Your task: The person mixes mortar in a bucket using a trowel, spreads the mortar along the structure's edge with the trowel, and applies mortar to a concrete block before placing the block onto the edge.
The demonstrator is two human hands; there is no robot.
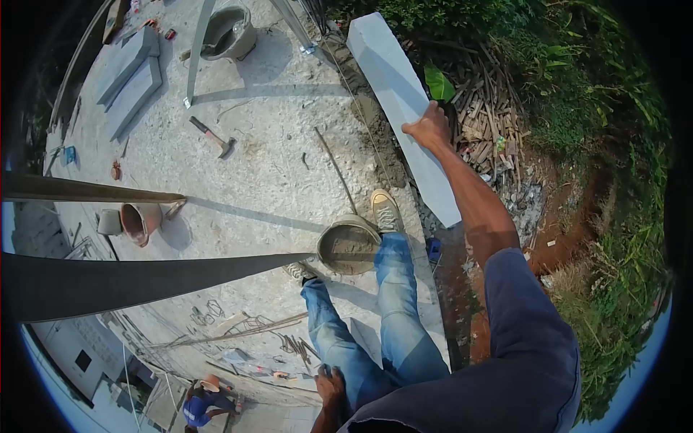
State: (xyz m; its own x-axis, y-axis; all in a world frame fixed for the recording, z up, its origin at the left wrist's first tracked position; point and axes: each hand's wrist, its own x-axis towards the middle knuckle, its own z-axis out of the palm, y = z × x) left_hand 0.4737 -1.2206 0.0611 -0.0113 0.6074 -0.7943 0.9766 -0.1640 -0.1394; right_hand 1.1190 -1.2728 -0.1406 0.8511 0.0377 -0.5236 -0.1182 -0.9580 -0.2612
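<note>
My right hand (pixel 432 126) grips the outer long edge of a long, pale grey lightweight concrete block (pixel 404 108), thumb on its top face. The block lies along the slab's edge, beside a strip of wet mortar (pixel 372 119) and a taut string line; whether it rests fully on the mortar is hidden. Low by my thigh, my left hand (pixel 330 387) has its fingers curled around something dark that I cannot make out. A bucket of mortar (pixel 349 245) stands between my feet.
The slab drops off on the right to rubble and plants. A hammer (pixel 214 139), stacked blocks (pixel 133 79), another mortar bucket (pixel 229 36) and an orange bucket (pixel 141 222) lie around. Metal posts (pixel 166 281) cross the left. A person (pixel 206 404) crouches at lower left.
</note>
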